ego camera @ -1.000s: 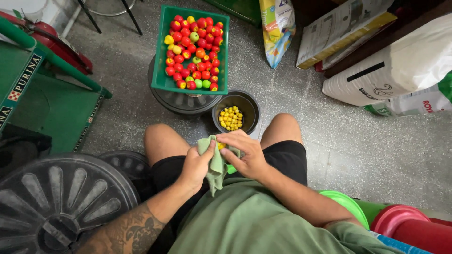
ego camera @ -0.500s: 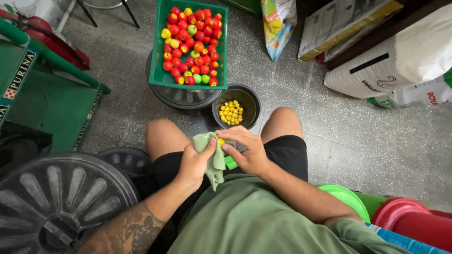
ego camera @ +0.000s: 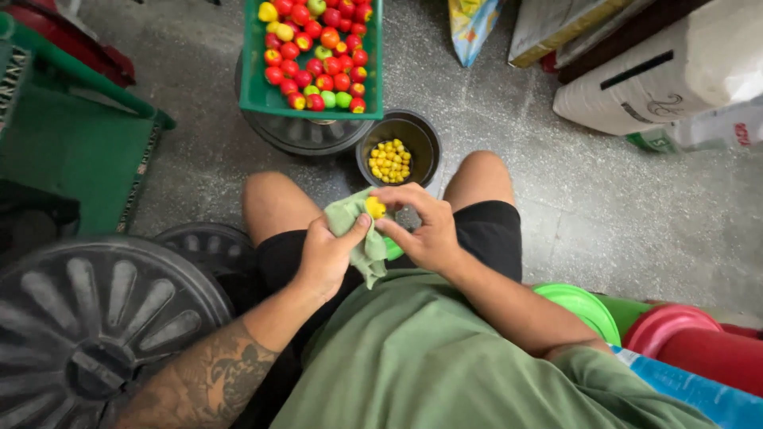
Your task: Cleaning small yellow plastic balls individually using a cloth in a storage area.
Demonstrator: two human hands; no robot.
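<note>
My left hand (ego camera: 327, 256) grips a pale green cloth (ego camera: 358, 234) over my lap. A small yellow fruit (ego camera: 374, 207) rests against the cloth, pinched by the fingers of my right hand (ego camera: 425, 226). Just beyond my knees stands a dark round bowl (ego camera: 417, 133) with several small yellow fruits (ego camera: 389, 160) in it. Past the bowl, a green crate (ego camera: 262, 94) full of red, yellow and green fruits (ego camera: 318, 56) sits on top of a round grey lid or bin.
A green crate frame (ego camera: 75, 151) stands at left and large dark round lids (ego camera: 87, 318) lie at lower left. Green and red plastic basins (ego camera: 636, 322) are at lower right. White sacks (ego camera: 675, 75) and cardboard lie at upper right on the concrete floor.
The view has tilted down slightly. My hands stay over my lap with the cloth; the yellow fruit now shows more clearly between cloth and right fingers.
</note>
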